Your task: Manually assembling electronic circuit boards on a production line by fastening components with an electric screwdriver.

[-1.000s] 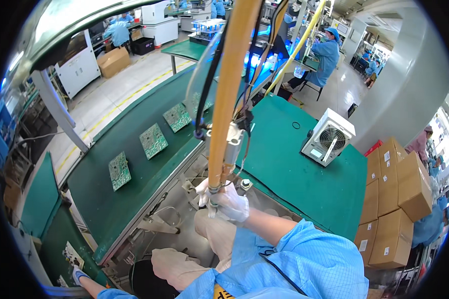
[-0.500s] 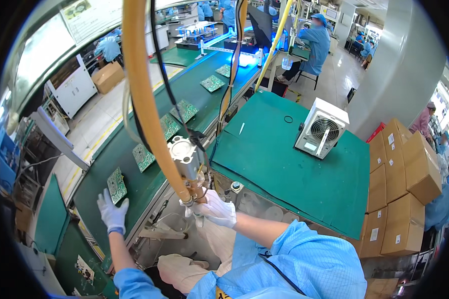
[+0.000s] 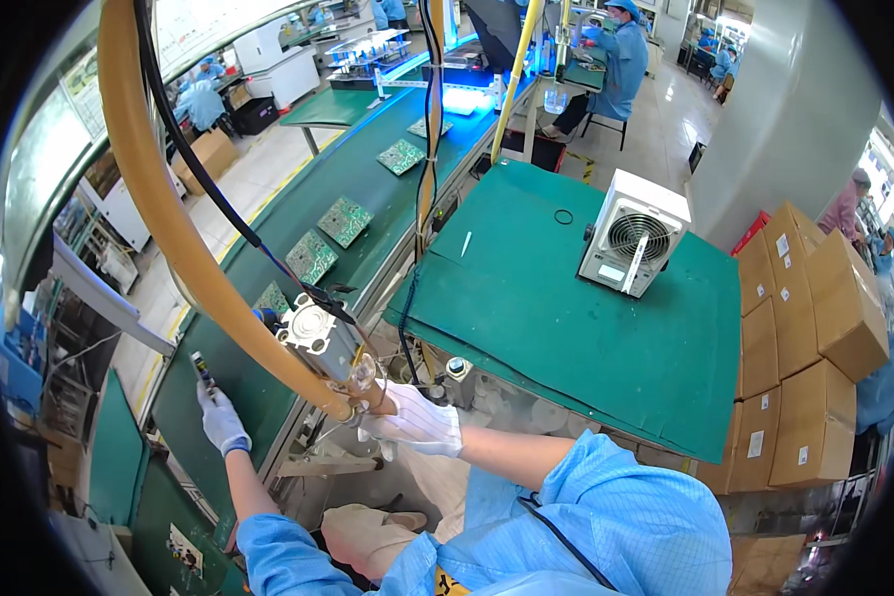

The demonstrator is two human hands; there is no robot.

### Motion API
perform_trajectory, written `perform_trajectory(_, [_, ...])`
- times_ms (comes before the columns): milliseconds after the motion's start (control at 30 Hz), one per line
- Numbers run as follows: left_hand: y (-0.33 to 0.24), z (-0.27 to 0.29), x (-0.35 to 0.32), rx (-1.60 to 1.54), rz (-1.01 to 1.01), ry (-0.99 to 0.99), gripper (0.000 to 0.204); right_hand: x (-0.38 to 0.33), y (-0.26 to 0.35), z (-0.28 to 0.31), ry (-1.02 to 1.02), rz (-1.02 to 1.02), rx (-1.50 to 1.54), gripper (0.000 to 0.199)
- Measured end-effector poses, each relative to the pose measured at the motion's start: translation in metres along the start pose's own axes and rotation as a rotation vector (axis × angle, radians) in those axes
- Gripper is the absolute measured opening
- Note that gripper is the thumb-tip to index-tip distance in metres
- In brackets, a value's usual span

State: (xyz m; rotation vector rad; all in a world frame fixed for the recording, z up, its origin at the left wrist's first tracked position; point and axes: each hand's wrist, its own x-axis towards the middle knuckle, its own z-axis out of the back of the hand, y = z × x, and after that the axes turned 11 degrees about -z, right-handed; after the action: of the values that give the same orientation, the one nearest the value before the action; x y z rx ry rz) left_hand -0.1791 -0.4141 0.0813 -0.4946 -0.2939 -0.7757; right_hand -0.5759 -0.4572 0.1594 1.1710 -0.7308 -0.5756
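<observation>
5 boards [image 3: 345, 221] on green belt [image 3: 361, 177], pale floor [image 3: 658, 114]

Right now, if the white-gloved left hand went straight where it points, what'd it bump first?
Past the thin circuit board it holds, the left hand seems clear across the dark green conveyor belt; beyond its edge, perhaps the slanted grey metal post, but depth is unclear.

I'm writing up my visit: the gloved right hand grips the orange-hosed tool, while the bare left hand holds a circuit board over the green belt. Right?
Not quite: the head view shows the left hand gloved, not bare. It does hold a circuit board over the green belt, and the gloved right hand grips the orange-hosed tool.
</observation>
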Motion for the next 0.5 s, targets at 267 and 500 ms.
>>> perform_trajectory(267, [0.066,0.055,-0.073,-2.179,0.582,-0.168,0.05,-0.017,-0.038,-0.01,0.08,-0.346,0.476,0.023])
perform_trajectory(500, [0.055,0.13,-0.2,-2.262,0.423,-0.348,0.05,-0.017,0.015,-0.013,-0.024,-0.23,0.582,0.049])
